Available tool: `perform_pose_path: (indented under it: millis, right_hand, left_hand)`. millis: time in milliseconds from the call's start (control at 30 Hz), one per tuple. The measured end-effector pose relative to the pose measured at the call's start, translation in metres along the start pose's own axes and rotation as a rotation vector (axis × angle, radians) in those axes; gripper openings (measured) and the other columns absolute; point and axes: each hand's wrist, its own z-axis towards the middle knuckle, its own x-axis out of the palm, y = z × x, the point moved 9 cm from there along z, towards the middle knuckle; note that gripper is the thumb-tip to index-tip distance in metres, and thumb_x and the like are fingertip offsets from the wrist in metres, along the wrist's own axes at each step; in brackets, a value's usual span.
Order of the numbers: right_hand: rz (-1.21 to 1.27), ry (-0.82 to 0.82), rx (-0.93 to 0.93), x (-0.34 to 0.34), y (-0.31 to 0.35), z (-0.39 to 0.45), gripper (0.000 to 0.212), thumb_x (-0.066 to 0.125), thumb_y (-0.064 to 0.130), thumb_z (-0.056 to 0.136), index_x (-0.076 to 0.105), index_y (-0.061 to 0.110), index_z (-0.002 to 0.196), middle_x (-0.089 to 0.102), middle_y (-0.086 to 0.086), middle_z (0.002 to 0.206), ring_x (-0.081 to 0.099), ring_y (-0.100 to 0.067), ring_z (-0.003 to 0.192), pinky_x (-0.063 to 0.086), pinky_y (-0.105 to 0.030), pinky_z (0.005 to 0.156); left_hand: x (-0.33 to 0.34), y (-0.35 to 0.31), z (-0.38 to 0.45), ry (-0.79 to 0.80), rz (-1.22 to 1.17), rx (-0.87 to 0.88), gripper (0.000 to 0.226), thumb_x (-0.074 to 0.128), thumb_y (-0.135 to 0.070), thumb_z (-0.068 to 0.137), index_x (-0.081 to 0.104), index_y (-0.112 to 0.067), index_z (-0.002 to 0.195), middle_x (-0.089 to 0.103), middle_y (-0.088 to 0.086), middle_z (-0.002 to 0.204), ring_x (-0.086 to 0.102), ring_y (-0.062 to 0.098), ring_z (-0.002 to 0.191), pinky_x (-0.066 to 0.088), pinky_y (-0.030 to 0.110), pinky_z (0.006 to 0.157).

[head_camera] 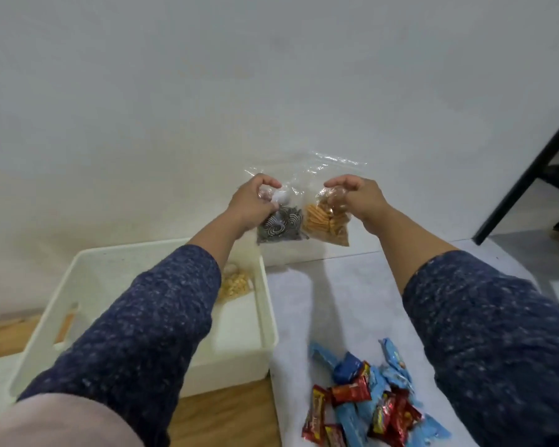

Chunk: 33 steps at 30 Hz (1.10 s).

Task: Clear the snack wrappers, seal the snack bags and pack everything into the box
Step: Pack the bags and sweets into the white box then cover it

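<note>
Wrappers (365,403), red and blue, lie nearest me on the white mat (307,304); my white box (265,304) sits left. Farther out, my left hand (250,204) and right hand (355,196) pinch two clear snack bags (304,221), held aloft.

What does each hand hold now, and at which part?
Left hand grips the dark-snack bag at its middle. Right hand grips the orange-snack bag near its upper part.

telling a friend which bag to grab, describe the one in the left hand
Start at the white box on the left and look just above its far right corner. There the left hand grips a clear bag of dark swirl-patterned snacks; the neighbouring bag holds orange sticks.
</note>
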Motion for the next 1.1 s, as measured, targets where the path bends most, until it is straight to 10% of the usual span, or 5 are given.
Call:
perform_pose_path:
  millis: [233,567,867,1000,1100]
  right_hand:
    - [-0.001,0.171,-0.019,0.143,0.035,-0.042,0.034,0.059,-0.012,0.076,0.068,0.018,0.090,0.060,-0.003,0.088,0.053,-0.020,0.080,0.046,-0.023,0.063]
    - [-0.126,0.306,0.213,0.248,-0.075,-0.059,0.037,0.054,-0.012,0.079,0.066,0.023,0.081,0.063,-0.007,0.090,0.058,-0.012,0.054,0.049,-0.023,0.050]
    - [-0.358,0.302,0.298,0.261,-0.119,-0.036,0.036,0.052,-0.010,0.079,0.063,0.018,0.098,0.062,-0.015,0.101,0.059,-0.019,0.058,0.049,-0.022,0.046]
    - [-0.762,0.409,0.186,0.264,-0.092,-0.022,0.042,0.057,-0.001,0.083,0.056,0.017,0.120,0.032,-0.010,0.133,0.057,-0.029,0.101,0.046,-0.024,0.071]
    - [-0.984,0.452,0.083,0.259,-0.061,-0.012,0.045,0.056,0.010,0.088,0.048,0.020,0.131,0.030,-0.011,0.139,0.053,-0.031,0.112,0.045,-0.029,0.079]
  left_hand:
    - [-0.118,0.070,-0.063,-0.096,-0.062,-0.143,0.028,0.064,0.000,0.084,0.057,-0.022,0.099,0.054,0.004,0.090,0.051,0.013,0.069,0.045,0.024,0.055]
    - [-0.106,0.223,-0.110,-0.052,-0.061,-0.451,0.028,0.062,0.005,0.084,0.057,-0.022,0.088,0.055,0.005,0.090,0.053,0.013,0.065,0.043,0.018,0.041]
    - [-0.074,0.263,-0.085,0.033,0.155,-0.438,0.029,0.067,-0.014,0.082,0.060,-0.019,0.110,0.056,-0.001,0.109,0.055,0.018,0.095,0.041,0.023,0.077]
    - [-0.081,0.245,-0.066,0.072,0.418,-0.386,0.036,0.069,-0.019,0.081,0.058,-0.017,0.115,0.055,0.013,0.120,0.056,0.015,0.074,0.044,0.013,0.060]
    - [-0.095,0.223,-0.052,0.111,0.652,-0.407,0.049,0.065,-0.031,0.085,0.048,-0.018,0.129,0.038,0.016,0.134,0.047,0.029,0.117,0.045,0.036,0.094]
